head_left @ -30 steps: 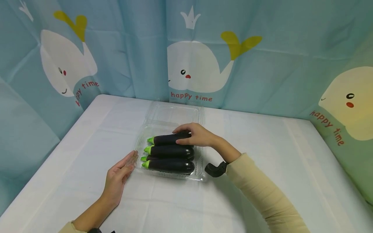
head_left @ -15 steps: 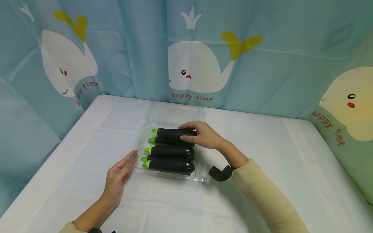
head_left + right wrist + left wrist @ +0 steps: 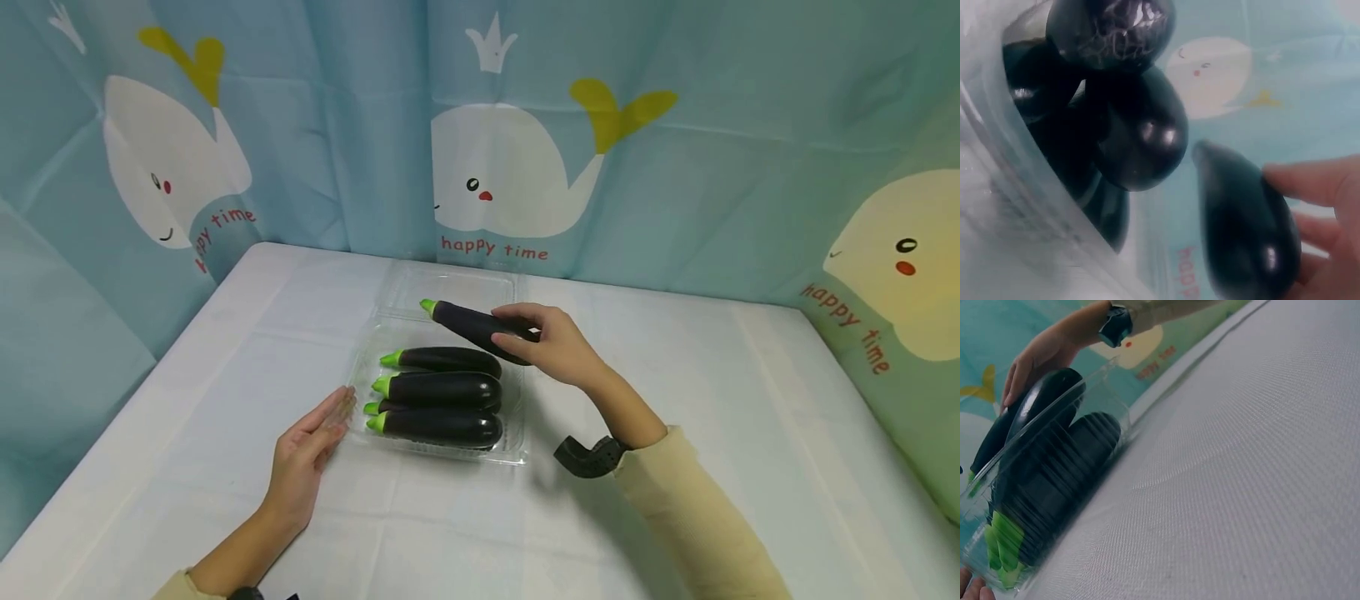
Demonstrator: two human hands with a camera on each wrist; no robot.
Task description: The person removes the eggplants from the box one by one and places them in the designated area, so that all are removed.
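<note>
My right hand (image 3: pixel 558 346) grips a dark eggplant (image 3: pixel 472 325) by its rounded end, thumb and fingers on opposite sides. Its green stem points left and slightly up, over the back of a clear plastic clamshell box (image 3: pixel 517 457). More eggplants lie stacked in the box, among them a rear one (image 3: pixel 450 361), an upper middle one (image 3: pixel 446 390) and a front one (image 3: pixel 442 427). With fingers extended, my left hand (image 3: pixel 296 467) rests against the box's left side. The right wrist view shows the held eggplant (image 3: pixel 1247 231) apart from the others.
The box's clear lid (image 3: pixel 453 290) lies folded back towards the curtain (image 3: pixel 360 125), which has whales printed on it. A white cloth (image 3: pixel 675 500) covers the table. A black band (image 3: pixel 592 457) sits on the right wrist, beside a beige sleeve (image 3: pixel 690 508).
My right hand has lifted one eggplant off the pile and carried it back and to the right, tilting it. The rear eggplant beneath is now uncovered. My left hand has stayed still.
</note>
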